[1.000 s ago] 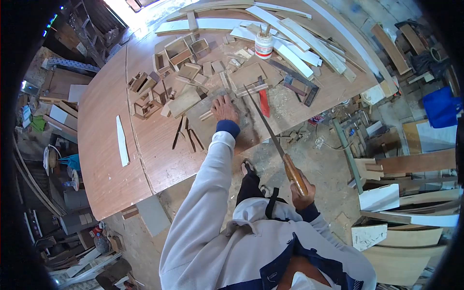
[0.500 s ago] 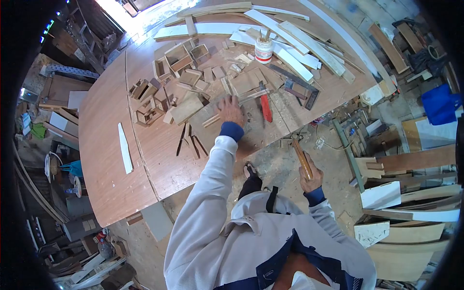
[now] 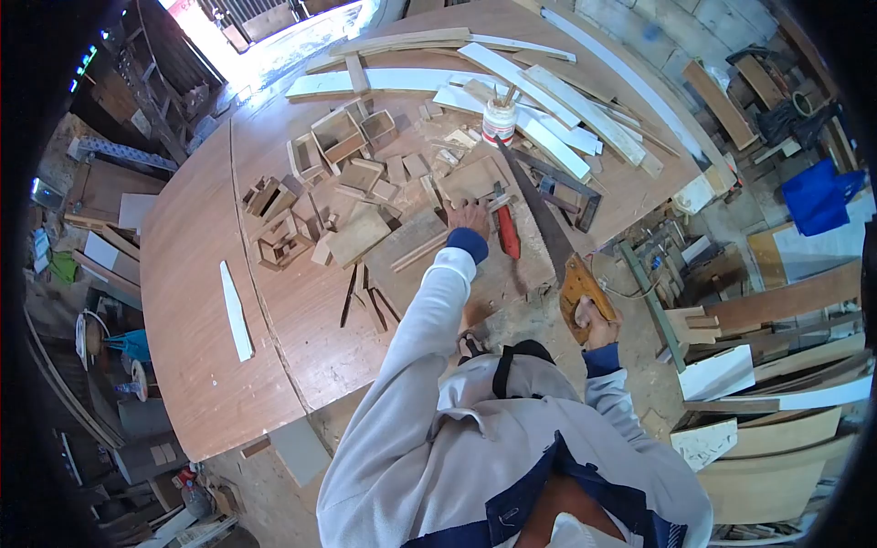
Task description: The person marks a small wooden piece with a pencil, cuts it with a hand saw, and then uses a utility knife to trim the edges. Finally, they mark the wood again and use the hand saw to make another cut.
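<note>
Two hands busy: right hand point(image 3: 596, 320) grips handsaw point(image 3: 548, 224), left hand point(image 3: 470, 217) steadies board point(image 3: 411, 242).

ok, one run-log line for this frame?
left hand: flat on wood piece | right hand: gripping handsaw, blade across table | red tool beside left hand

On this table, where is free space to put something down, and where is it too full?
Free: the left half of the table, around the white strip. Crowded: the middle with small wooden boxes, by the left hand and the saw.
</note>
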### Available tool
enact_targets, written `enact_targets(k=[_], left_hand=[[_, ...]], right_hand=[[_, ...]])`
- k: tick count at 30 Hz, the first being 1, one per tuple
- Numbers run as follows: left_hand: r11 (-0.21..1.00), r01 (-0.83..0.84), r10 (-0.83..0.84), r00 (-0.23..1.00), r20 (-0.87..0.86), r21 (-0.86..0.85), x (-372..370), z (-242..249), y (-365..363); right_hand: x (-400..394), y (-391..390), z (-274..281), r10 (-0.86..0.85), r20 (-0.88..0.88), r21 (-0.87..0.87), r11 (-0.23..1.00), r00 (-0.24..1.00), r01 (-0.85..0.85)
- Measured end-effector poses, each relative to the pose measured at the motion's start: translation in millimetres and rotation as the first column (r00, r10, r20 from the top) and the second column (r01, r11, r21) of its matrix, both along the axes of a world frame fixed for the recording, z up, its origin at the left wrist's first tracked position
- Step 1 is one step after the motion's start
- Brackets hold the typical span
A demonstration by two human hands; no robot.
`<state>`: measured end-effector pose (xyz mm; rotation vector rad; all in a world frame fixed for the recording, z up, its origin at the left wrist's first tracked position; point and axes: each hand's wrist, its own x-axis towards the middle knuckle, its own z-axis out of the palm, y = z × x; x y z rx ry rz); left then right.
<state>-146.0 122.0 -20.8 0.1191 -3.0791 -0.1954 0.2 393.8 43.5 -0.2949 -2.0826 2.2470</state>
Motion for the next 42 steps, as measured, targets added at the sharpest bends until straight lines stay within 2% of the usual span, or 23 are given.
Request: enact_targets(k=[4,5,7,9,10,11,12,13,15,17,20,24,26,29,32,33,35,36,37,38,39,41,42], left_hand=[[0.988,-0.013,0.027,0.995,-0.091,0.152,2.6,10.5,-10.8],[0.988,-0.019,0.032,0.996,-0.084,0.150,3.6,13.8,-14.5],[0.901,-0.075,0.201,0.945,-0.257,0.427,5.1,26.7,-23.5],[0.880,-0.108,0.261,0.924,-0.281,0.462,14.4,25.8,-38.7],[0.643,-0.024,0.367,0.887,-0.281,0.765,17.4,15.9,-47.4],[0.314,0.092,0.468,0.851,-0.238,0.945,20.0,6.1,-56.3],[0.085,0.079,0.441,0.891,-0.109,0.993,37.9,35.3,-57.0],[0.089,0.074,0.450,0.887,-0.107,0.993,46.8,33.8,-60.3],[-0.127,0.081,0.541,0.841,0.000,0.989,61.0,27.7,-68.2],[-0.130,0.071,0.557,0.831,0.014,0.989,78.3,17.1,-73.2],[-0.260,0.063,0.484,0.872,0.073,0.964,104.4,22.6,-68.2],[-0.276,-0.073,0.494,0.845,0.206,0.958,119.7,19.5,-63.4],[-0.369,-0.014,0.539,0.812,0.226,0.929,122.5,38.2,-51.2],[-0.351,0.041,0.561,0.810,0.174,0.936,125.1,6.7,-56.1],[-0.399,0.034,0.597,0.768,0.231,0.916,126.9,20.5,-47.3],[-0.401,0.029,0.595,0.768,0.236,0.916,129.0,14.8,-48.1],[-0.358,0.006,0.599,0.768,0.225,0.934,131.9,1.6,-51.0],[-0.359,0.002,0.598,0.769,0.228,0.933,133.4,1.2,-49.0],[-0.366,0.039,0.627,0.748,0.216,0.930,134.7,2.6,-45.2],[-0.372,0.076,0.655,0.728,0.203,0.925,135.7,4.2,-41.9],[-0.373,0.073,0.651,0.731,0.205,0.925,136.5,8.5,-38.8],[-0.446,0.012,0.662,0.677,0.321,0.895,136.7,17.1,-34.0],[-0.446,0.012,0.661,0.679,0.320,0.895,136.9,17.0,-32.8]], right_hand=[[-12.7,3.6,-7.8,-0.002,0.027,-0.047,0.999,1.000,0.004],[-17.1,4.7,-10.4,0.013,0.043,-0.114,0.993,0.999,-0.008],[-27.9,5.9,-14.6,0.035,0.062,-0.186,0.982,0.997,-0.023],[-38.4,6.9,-20.8,0.026,0.166,-0.209,0.978,0.986,0.009],[-44.9,9.9,-28.6,0.057,0.185,-0.249,0.968,0.981,-0.010],[-52.2,11.7,-36.8,0.063,0.187,-0.253,0.967,0.980,-0.014],[-59.7,13.3,-45.0,0.105,0.230,-0.285,0.958,0.967,-0.036],[-67.2,12.1,-46.9,0.150,0.271,-0.318,0.946,0.951,-0.059],[-79.6,10.1,-42.9,0.184,0.327,-0.364,0.930,0.927,-0.056],[-90.4,9.0,-49.1,0.214,0.388,-0.411,0.911,0.896,-0.039],[-110.1,12.2,-67.0,0.322,0.408,-0.540,0.839,0.854,-0.059],[-129.7,10.7,-82.7,0.373,0.389,-0.600,0.797,0.843,-0.076],[-136.7,10.5,-85.9,0.383,0.388,-0.607,0.791,0.838,-0.080],[-143.3,12.1,-90.6,0.435,0.332,-0.641,0.755,0.837,-0.137],[-143.8,4.4,-89.0,0.230,0.390,-0.472,0.882,0.892,-0.021],[-143.6,5.4,-91.8,0.228,0.395,-0.470,0.882,0.890,-0.018],[-145.9,8.3,-102.6,0.093,0.315,-0.151,0.987,0.945,-0.047],[-148.4,7.3,-109.6,0.091,0.318,-0.150,0.988,0.944,-0.045],[-151.9,5.2,-117.8,-0.067,0.239,0.188,0.982,0.969,0.022],[-153.2,5.6,-125.0,-0.192,0.110,0.497,0.860,0.975,0.113],[-151.0,5.9,-122.0,-0.197,0.111,0.498,0.859,0.974,0.117],[-146.7,-0.9,-93.4,-0.117,0.106,0.785,0.620,0.987,-0.011],[-146.3,-2.7,-81.4,-0.120,0.104,0.784,0.620,0.987,-0.008]])
